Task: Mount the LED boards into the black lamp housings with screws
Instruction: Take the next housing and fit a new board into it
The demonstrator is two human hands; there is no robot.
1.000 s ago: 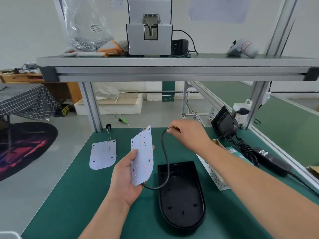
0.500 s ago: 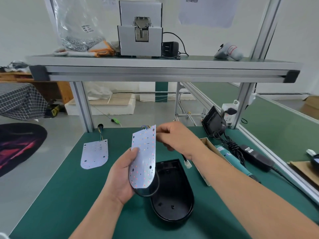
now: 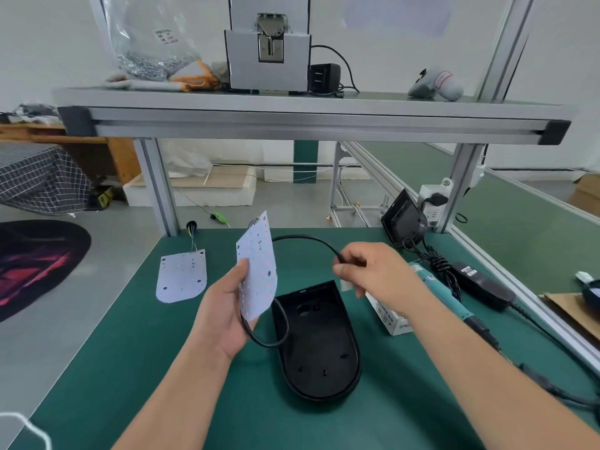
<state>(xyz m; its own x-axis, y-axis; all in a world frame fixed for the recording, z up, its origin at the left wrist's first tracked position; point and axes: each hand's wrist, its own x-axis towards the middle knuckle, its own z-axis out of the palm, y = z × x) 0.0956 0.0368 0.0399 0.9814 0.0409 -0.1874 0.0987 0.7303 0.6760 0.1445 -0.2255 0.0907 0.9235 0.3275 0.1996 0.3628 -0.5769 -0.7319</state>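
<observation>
Head view: right hand (image 3: 376, 274), earlier at the top edge of the LED board (image 3: 258, 271), now pinches its black cable (image 3: 305, 238); left hand (image 3: 224, 313) still grips the board. Lettering on the cardboard box (image 3: 389, 315) is too blurred to read.

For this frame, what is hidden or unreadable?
Head view:
Stretch of the black cable behind the white LED board: hidden by that board, held in the left hand.
Print on the white cardboard box: partly covered by the right hand, blurred.
Label on the clear plastic bag: too small.
</observation>
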